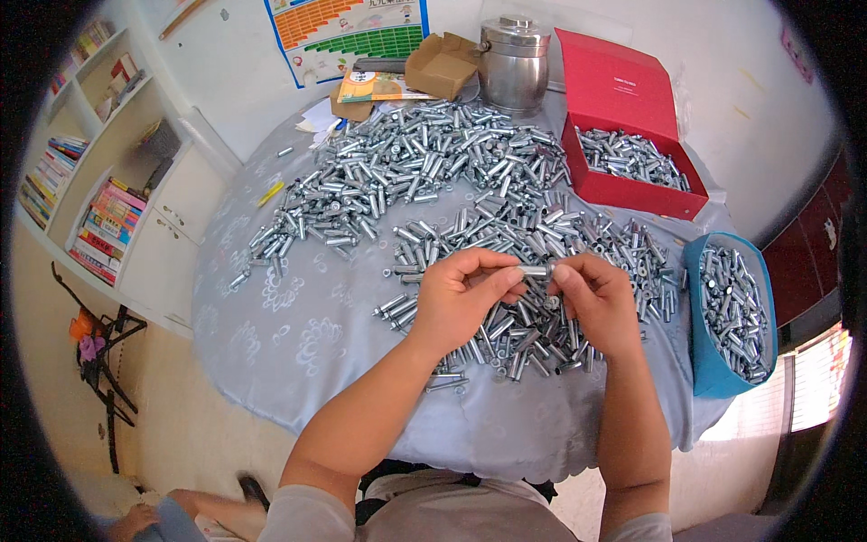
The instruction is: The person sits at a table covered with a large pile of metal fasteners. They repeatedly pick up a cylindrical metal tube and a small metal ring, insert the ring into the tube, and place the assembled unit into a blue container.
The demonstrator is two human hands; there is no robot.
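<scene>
Both hands meet over the near heap of bolts. Between the fingertips lies a silvery metal expansion bolt point(535, 271), held level. My left hand point(454, 298) pinches its left end, and my right hand point(598, 303) grips its right end with thumb and fingers. The fingers hide both ends of the bolt. Below and around the hands spreads a heap of similar bolts and sleeves point(519, 348). Behind it, a larger heap of the same silvery pieces point(424, 154) covers the back of the table.
A grey patterned cloth covers the round table point(271, 361). An open red box point(632, 199) of bolts stands at the back right, a blue container point(722, 384) of them nearer. Behind are a steel pot point(515, 68) and cardboard box point(442, 68). Another person's leg point(217, 510) shows lower left.
</scene>
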